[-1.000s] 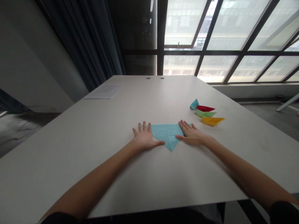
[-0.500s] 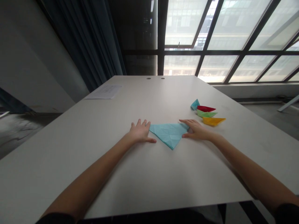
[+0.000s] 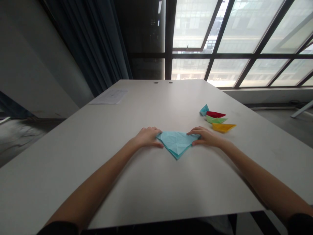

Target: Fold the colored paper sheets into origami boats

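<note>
A light blue sheet of paper (image 3: 176,142), folded into a triangle with creases across it, lies on the white table with one point toward me. Its layers sit slightly apart along the lower edges. My left hand (image 3: 148,137) holds its left corner, fingers curled over the top edge and thumb stretched out below. At the right corner, my right hand (image 3: 204,136) has its fingers over the paper and its thumb by the lower edge. The undersides of both corners are hidden by my fingers.
Right of my right hand lie a yellow paper boat (image 3: 223,127), a green paper boat (image 3: 216,119), a red paper boat (image 3: 215,114) and a blue folded paper piece (image 3: 204,110). Printed sheets (image 3: 109,96) rest at the table's (image 3: 146,182) left edge. Windows stand beyond.
My left fingers have gone from spread flat to curled over the left corner. The paper has shifted slightly left and toward me, and its lower layers now show apart.
</note>
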The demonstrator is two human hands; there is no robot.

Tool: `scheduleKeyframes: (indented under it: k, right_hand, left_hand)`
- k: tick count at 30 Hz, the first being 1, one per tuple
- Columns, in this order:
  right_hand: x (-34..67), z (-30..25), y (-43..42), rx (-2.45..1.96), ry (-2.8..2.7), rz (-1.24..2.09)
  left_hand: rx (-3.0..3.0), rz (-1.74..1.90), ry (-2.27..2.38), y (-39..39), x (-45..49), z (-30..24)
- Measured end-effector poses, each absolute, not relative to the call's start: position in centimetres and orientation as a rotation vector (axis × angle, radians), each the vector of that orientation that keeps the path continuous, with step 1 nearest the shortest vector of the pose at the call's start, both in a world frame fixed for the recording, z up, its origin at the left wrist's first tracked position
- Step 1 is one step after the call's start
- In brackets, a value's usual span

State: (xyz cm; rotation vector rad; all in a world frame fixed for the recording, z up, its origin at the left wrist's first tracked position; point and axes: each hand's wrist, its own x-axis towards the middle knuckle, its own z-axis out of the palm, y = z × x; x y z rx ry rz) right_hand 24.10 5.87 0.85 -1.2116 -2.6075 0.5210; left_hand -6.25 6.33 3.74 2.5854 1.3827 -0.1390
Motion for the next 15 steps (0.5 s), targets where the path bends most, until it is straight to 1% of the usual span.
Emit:
scheduleKeyframes:
  k: [3, 8, 11, 15]
  right_hand:
    - [23.9, 1.1, 5.6, -1.229, -2.593, 0.509]
    - [22.8, 1.1, 4.6, -1.252, -2.497, 0.364]
    - [22.0, 0.8, 4.4, -1.31, -2.243, 0.371]
    - [21.5, 0.3, 4.8, -1.341, -1.871, 0.503]
  left_hand:
    - [2.572, -0.109, 1.339, 6.5, -6.5, 3.7]
    - [2.512, -0.028, 1.335, 6.5, -6.5, 3.8]
    - [2.469, 0.049, 1.357, 6.6, -6.6, 3.8]
    - [2.296, 0.221, 1.419, 7.4, -7.0, 3.0]
